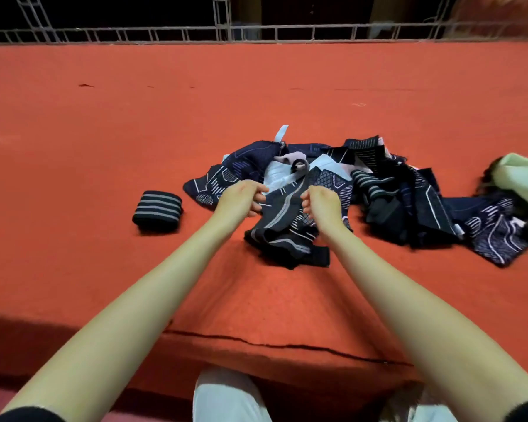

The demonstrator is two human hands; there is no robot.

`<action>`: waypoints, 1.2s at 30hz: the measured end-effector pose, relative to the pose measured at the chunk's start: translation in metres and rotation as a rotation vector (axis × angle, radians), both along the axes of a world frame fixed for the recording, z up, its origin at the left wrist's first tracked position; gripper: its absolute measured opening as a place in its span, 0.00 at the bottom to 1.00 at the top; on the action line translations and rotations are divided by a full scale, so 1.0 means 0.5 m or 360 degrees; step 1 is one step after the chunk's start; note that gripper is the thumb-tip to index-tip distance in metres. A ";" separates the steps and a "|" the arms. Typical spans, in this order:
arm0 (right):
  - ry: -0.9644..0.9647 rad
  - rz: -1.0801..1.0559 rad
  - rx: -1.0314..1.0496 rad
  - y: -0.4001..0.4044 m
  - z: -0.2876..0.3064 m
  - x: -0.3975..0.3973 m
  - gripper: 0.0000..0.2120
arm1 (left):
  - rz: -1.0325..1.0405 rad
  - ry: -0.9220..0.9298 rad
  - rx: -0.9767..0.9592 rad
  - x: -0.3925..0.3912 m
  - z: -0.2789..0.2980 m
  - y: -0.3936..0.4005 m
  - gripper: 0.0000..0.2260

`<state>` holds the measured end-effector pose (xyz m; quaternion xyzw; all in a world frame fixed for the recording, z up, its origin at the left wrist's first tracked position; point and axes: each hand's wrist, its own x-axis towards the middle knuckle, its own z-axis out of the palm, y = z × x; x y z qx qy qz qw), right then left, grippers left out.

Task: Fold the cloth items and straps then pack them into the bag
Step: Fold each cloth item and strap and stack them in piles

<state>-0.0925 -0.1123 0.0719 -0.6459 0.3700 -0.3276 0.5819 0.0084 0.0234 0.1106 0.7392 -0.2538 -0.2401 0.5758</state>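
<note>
Roll (157,211): far left on the red cloth (104,132), a striped strap already rolled tight and set apart from the heap, so I judge it parked as finished work, out of the way.
Left hand (241,198): fingers curled in, pinching the left edge of the dark strap; I read that as holding one end steady so the piece can be pulled straight.
Strap (282,226): between my two hands, dark with pale lines, its near end bunched on the red cloth just in front of the heap; it sits closest to me because it is the piece being worked.
Right hand (319,205): fingers curled too, gripping the strap's right edge, mirroring the left so the fabric is stretched across.
Heap (393,193): navy patterned cloth items and striped straps tangled together with some white pieces, just beyond and to the right of my hands; unfolded, so most of the job is ahead, by my reckoning.
Bag (521,178): pale green, at the right edge beside the heap, partly cut off; I cannot tell whether anything is inside.
</note>
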 end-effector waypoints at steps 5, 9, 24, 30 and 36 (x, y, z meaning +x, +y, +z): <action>0.0610 -0.0161 -0.0796 -0.116 -0.054 -0.107 0.10 | -0.0175 -0.0133 0.0124 -0.047 -0.070 -0.098 0.10; 0.0937 -0.0350 -0.1213 -0.209 -0.042 -0.151 0.12 | -0.0245 -0.0486 0.0377 -0.058 -0.108 -0.163 0.08; 0.1437 -0.0025 -0.1231 -0.378 -0.016 -0.097 0.16 | -0.0002 -0.1023 0.0790 -0.008 -0.167 -0.234 0.19; 0.1088 -0.0034 -0.1114 -0.358 -0.040 -0.107 0.12 | 0.0263 -0.1006 0.0308 -0.024 -0.079 -0.217 0.15; 0.0167 0.0157 -0.0181 -0.249 0.053 -0.090 0.21 | -0.0118 -0.0920 -0.0122 -0.108 0.094 -0.206 0.12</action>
